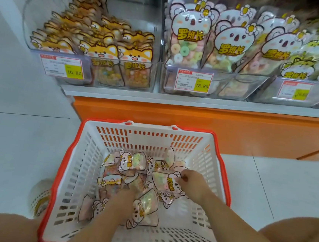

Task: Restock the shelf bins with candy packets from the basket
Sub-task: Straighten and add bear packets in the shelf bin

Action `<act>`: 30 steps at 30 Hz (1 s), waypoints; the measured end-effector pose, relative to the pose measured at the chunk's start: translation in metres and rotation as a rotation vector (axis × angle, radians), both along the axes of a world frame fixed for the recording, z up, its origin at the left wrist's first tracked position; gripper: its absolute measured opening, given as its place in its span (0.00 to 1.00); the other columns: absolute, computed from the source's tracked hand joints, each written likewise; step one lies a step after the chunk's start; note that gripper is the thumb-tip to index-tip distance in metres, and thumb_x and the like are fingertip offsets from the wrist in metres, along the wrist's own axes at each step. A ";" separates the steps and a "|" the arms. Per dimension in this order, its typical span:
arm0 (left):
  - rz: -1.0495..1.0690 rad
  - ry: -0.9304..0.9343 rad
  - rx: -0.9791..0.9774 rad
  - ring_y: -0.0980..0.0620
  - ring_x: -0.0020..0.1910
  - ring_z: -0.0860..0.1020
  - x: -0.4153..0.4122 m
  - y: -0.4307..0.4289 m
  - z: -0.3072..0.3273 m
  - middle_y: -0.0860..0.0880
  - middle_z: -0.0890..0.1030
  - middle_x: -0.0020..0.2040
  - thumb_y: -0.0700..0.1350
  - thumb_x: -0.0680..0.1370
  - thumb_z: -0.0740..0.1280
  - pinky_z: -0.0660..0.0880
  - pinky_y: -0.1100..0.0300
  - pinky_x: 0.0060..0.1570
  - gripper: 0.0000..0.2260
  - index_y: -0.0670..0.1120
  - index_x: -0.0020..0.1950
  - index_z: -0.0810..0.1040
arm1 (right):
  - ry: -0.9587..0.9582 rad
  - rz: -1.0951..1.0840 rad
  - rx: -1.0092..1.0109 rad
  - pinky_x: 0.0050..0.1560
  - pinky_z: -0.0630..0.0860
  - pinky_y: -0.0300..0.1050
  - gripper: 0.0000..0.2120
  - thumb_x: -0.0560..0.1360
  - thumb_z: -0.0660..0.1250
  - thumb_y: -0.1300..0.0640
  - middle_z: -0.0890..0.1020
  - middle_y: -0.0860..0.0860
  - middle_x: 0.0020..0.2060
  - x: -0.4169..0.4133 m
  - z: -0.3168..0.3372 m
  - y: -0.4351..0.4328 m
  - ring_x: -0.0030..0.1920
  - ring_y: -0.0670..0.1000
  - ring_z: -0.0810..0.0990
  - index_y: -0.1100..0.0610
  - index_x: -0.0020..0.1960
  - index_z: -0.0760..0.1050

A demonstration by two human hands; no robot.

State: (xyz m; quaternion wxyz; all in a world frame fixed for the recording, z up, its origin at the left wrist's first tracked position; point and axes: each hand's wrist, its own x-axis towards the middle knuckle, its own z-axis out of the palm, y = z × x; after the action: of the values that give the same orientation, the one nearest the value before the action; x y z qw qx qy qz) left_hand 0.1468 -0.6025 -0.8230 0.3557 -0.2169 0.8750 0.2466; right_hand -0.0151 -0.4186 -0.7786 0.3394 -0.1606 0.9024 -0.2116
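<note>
White floor tiles (17, 147) meet an orange shelf base (193, 123), above which clear shelf bins (235, 83) hold fox-faced bags (102, 54) and koala-faced bags (190, 27). From the head view, a red-rimmed white basket (86, 153) on the floor holds loose candy packets (132, 162). The right hand (191, 185) pinches a koala packet (161, 180) with curled fingers; the left hand (127, 197) is buried among packets, its grip impossible to tell.

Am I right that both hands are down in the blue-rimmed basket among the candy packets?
Not quite: the head view shows the basket rim is red, not blue. The left hand and right hand are indeed down in it among the packets, the right pinching one.
</note>
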 end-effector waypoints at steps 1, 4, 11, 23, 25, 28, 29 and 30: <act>0.055 0.031 0.024 0.48 0.61 0.78 -0.003 -0.005 0.007 0.47 0.76 0.68 0.35 0.79 0.62 0.76 0.57 0.56 0.25 0.49 0.75 0.67 | 0.000 0.008 -0.034 0.34 0.67 0.42 0.17 0.81 0.64 0.55 0.71 0.49 0.31 0.000 0.005 -0.001 0.32 0.49 0.69 0.55 0.35 0.67; 0.156 0.172 0.085 0.55 0.49 0.76 -0.009 -0.017 0.033 0.49 0.79 0.63 0.38 0.78 0.65 0.74 0.64 0.48 0.17 0.51 0.65 0.77 | 0.019 0.029 -0.134 0.39 0.71 0.43 0.10 0.81 0.64 0.56 0.76 0.50 0.36 -0.001 0.031 -0.005 0.36 0.49 0.73 0.57 0.42 0.74; 0.389 0.618 0.197 0.56 0.53 0.80 -0.028 -0.054 0.146 0.55 0.82 0.54 0.44 0.83 0.65 0.74 0.67 0.48 0.07 0.54 0.54 0.82 | 0.264 0.091 -0.366 0.39 0.73 0.48 0.14 0.82 0.64 0.53 0.79 0.47 0.33 -0.025 0.156 -0.024 0.37 0.50 0.78 0.53 0.38 0.72; 0.078 0.940 0.117 0.63 0.46 0.79 -0.065 -0.028 0.330 0.62 0.83 0.49 0.53 0.82 0.65 0.76 0.64 0.47 0.07 0.59 0.54 0.83 | 0.141 0.353 -0.574 0.57 0.79 0.49 0.11 0.76 0.72 0.48 0.86 0.49 0.50 -0.020 0.303 -0.006 0.53 0.45 0.83 0.55 0.43 0.83; 0.070 0.998 0.104 0.62 0.40 0.77 -0.074 -0.018 0.341 0.58 0.82 0.42 0.53 0.80 0.68 0.73 0.65 0.40 0.04 0.60 0.48 0.82 | 0.143 0.386 -0.588 0.51 0.79 0.42 0.09 0.75 0.73 0.49 0.87 0.48 0.45 -0.014 0.304 -0.008 0.49 0.42 0.83 0.53 0.40 0.83; 0.143 1.091 0.174 0.59 0.39 0.79 -0.085 -0.012 0.355 0.53 0.83 0.40 0.53 0.77 0.73 0.74 0.63 0.42 0.02 0.58 0.44 0.83 | 0.181 0.343 -0.662 0.40 0.73 0.35 0.08 0.75 0.73 0.51 0.83 0.47 0.34 -0.012 0.308 -0.010 0.35 0.40 0.78 0.53 0.39 0.83; 0.181 1.094 0.232 0.59 0.41 0.81 -0.087 -0.014 0.360 0.53 0.84 0.41 0.54 0.76 0.74 0.76 0.61 0.45 0.02 0.58 0.45 0.83 | 0.197 0.303 -0.703 0.38 0.71 0.33 0.08 0.75 0.73 0.53 0.83 0.45 0.33 -0.013 0.311 -0.009 0.34 0.39 0.76 0.53 0.38 0.83; 0.203 1.073 0.274 0.60 0.43 0.82 -0.089 -0.017 0.365 0.55 0.85 0.43 0.56 0.74 0.74 0.78 0.60 0.47 0.06 0.58 0.48 0.83 | 0.215 0.259 -0.743 0.37 0.70 0.31 0.08 0.76 0.73 0.54 0.82 0.44 0.31 -0.016 0.316 -0.007 0.32 0.38 0.75 0.53 0.38 0.82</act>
State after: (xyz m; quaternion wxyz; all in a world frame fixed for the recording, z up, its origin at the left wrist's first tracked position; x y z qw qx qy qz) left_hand 0.0581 -0.6192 -0.4581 -0.1400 -0.0959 0.8680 0.4667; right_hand -0.0312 -0.4258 -0.4630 0.1860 -0.4057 0.7671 -0.4609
